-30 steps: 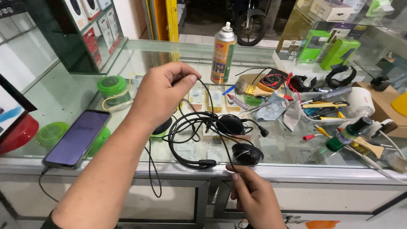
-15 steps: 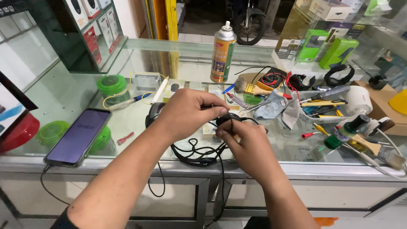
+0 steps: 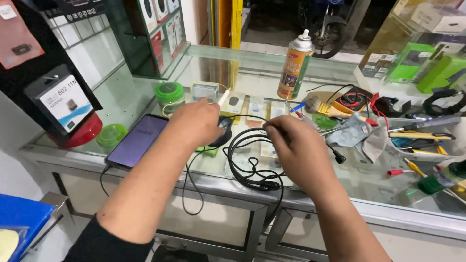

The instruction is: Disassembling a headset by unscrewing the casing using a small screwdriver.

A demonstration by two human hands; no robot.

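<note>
A black wired headset lies coiled on the glass counter, its cable looping down over the front edge. My left hand grips one black ear pad at the coil's left side. My right hand pinches the thin black cable at the coil's top right. Both forearms reach in from below and hide part of the headset.
A dark smartphone lies at the left beside green lidded tubs. An orange spray can stands behind. Brush, cloth, screwdrivers and test leads crowd the right side. A red-based display stand sits far left.
My hands have moved apart: the left shifted left with the ear pad, the right stays on the cable. The view has swung left and the cable coil is spread wider.
</note>
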